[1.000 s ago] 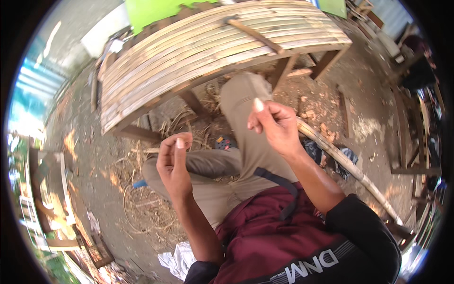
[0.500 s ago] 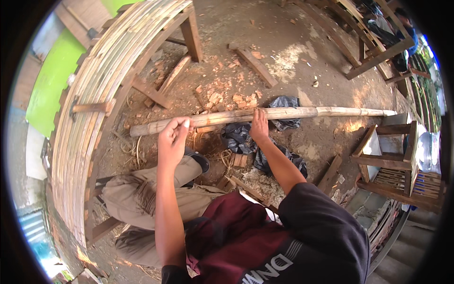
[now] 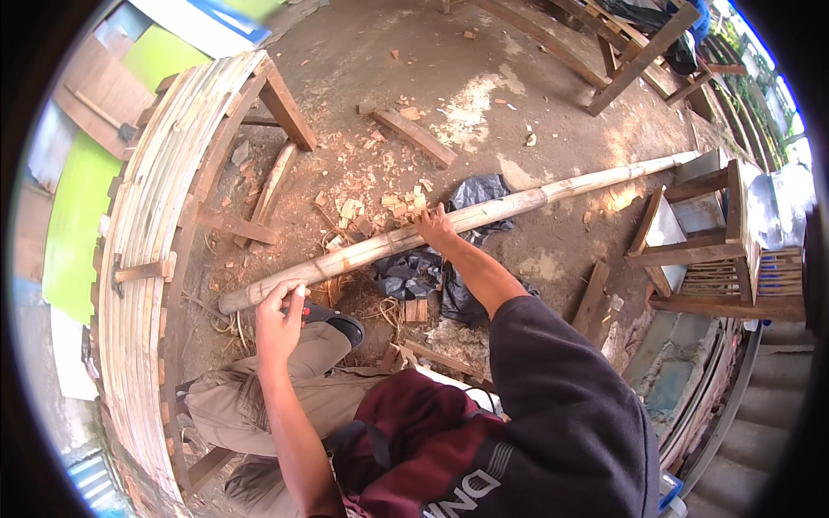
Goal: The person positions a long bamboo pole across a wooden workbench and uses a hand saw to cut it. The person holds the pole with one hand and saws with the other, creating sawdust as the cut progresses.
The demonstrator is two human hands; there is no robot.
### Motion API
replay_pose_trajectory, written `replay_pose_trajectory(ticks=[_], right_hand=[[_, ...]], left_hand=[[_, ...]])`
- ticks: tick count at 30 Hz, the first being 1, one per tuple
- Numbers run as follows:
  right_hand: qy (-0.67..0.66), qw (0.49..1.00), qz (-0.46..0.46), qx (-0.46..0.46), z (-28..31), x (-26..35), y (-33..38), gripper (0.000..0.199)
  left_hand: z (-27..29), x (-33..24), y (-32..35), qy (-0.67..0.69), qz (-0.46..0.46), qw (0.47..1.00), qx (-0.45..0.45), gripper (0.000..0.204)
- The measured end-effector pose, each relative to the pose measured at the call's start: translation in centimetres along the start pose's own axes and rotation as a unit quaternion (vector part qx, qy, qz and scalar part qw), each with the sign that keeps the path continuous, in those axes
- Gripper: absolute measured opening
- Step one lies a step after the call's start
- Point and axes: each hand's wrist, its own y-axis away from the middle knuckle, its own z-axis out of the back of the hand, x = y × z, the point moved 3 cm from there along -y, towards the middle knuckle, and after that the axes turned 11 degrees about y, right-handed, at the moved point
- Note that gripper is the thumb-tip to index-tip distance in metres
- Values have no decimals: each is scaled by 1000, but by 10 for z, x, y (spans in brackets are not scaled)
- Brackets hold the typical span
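Hands point(image 3: 437, 230) at bamboo pole point(image 3: 509, 205), black plastic bags point(image 3: 413, 276) beneath, contents hidden

— What are you touching?
— Your right hand point(image 3: 437, 228) lies over the bamboo pole point(image 3: 363, 253) at the frame's centre. Your left hand point(image 3: 278, 326) curls beside its left end; contact there is unclear.
— And around you?
— Black plastic point(image 3: 462, 296) lies beneath the pole; a hammer point(image 3: 145, 271) rests on the slatted bench point(image 3: 134, 363), frame left.
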Motion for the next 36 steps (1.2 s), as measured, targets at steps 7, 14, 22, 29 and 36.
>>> replay_pose_trajectory(ticks=[7, 14, 22, 29, 36], right_hand=[[-93, 994, 61, -1, 46, -15, 48, 83], [-27, 993, 115, -25, 95, -57, 80, 99], [-84, 984, 158, 16, 191, -85, 133, 67], [-234, 959, 21, -158, 212, -98, 156, 49], [-349, 936, -40, -19, 78, -45, 157, 61]], left_hand=[[6, -4, 5, -14, -43, 999, -2, 18], [5, -20, 8, -80, -137, 987, 2, 25], [-39, -60, 11, -463, -361, 809, 6, 76], [11, 16, -28, -412, -148, 896, 74, 23], [30, 21, -23, -203, -103, 971, 78, 20]])
